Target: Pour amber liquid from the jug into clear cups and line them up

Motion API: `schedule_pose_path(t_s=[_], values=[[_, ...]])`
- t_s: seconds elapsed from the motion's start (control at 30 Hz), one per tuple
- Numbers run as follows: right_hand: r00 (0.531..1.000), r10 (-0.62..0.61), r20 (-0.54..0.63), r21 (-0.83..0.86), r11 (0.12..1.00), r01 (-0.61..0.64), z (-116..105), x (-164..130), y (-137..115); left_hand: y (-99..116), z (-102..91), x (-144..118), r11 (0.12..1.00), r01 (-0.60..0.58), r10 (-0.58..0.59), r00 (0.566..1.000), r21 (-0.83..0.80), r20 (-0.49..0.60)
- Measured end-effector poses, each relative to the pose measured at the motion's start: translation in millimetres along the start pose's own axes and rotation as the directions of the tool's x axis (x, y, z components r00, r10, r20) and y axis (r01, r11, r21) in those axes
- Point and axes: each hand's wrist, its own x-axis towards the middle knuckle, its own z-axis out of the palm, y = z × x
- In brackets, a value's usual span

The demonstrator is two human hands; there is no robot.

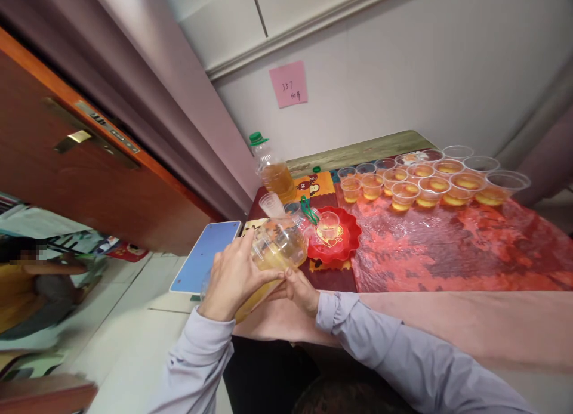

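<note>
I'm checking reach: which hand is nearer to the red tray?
Right. The right hand is just in front of the red tray, slightly to its left; the left hand is farther left, with the bottle between it and the tray.

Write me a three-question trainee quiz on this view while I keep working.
1. True or false: the green-capped bottle lies on its side.
2. What colour is the scalloped tray? A) blue B) red C) white
3. Fill in: the left hand and right hand hold a clear plastic ____.

Key: 1. False, the green-capped bottle stands upright. 2. B. 3. bottle.
</note>
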Motion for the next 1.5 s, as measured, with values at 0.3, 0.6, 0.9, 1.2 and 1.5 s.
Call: schedule_pose_path(t_s=[0.3, 0.6, 0.9, 1.2, 1.5], values=[[1.000, -0.003, 0.005, 0.076, 0.997, 0.003, -3, 4, 5, 9, -0.6, 5, 0.994, 0.000, -0.001, 1.000, 0.113, 0.011], [0.999, -0.007, 0.033, 0.110, 0.994, 0.004, 3, 4, 0, 16, -0.2, 2, 0.987, 0.036, -0.034, 0.999, 0.156, -0.015], [1.000, 0.030, 0.008, 0.100, 0.995, -0.030, -2, 8, 7, 49, -16.6, 6, 0.932, 0.063, -0.098, 0.992, 0.358, 0.081], [0.997, 0.058, 0.059, 0.161, 0.985, -0.067, 6, 5, 1, 66, -23.1, 11, 0.898, 0.036, -0.118, 0.980, 0.439, 0.160], [0.998, 0.052, 0.036, 0.166, 0.984, -0.057, 6, 5, -2, 70, -22.7, 16, 0.892, 0.030, -0.120, 0.978, 0.451, 0.172]])
